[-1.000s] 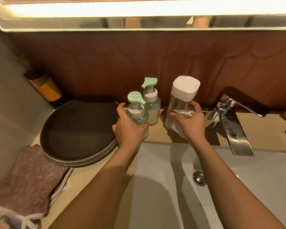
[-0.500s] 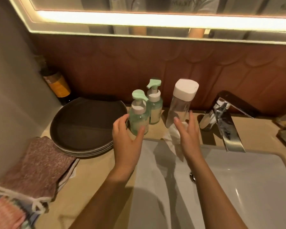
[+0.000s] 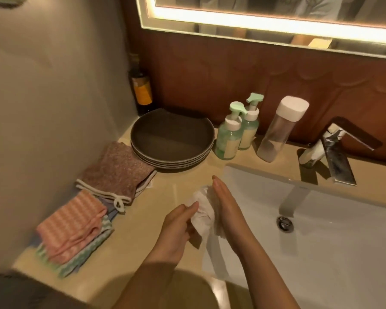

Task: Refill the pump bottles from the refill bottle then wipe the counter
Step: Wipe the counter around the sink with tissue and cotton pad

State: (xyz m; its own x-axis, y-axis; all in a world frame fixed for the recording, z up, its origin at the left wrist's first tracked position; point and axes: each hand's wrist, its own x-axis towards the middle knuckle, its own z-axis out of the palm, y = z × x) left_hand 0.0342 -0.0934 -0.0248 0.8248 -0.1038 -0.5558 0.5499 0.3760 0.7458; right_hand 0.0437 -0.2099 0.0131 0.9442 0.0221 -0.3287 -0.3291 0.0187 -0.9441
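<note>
Left hand [image 3: 176, 228] and right hand [image 3: 227, 210] are being shown bare, forearms uncovered to frame edge. Dark blurred patch [image 3: 20, 291] is being seen lower left; clothing or not, unclear.

light: warm, dim | source: mirror light strip [image 3: 254, 24], blown out | shadows: soft | edges: bent, slight blur

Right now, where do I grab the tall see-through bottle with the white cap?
Grip the refill bottle round its clear middle, below the white cap, coming from the sink side. It stands upright, with the wall behind, pump bottles left and tap right, so only the front is free.
</note>
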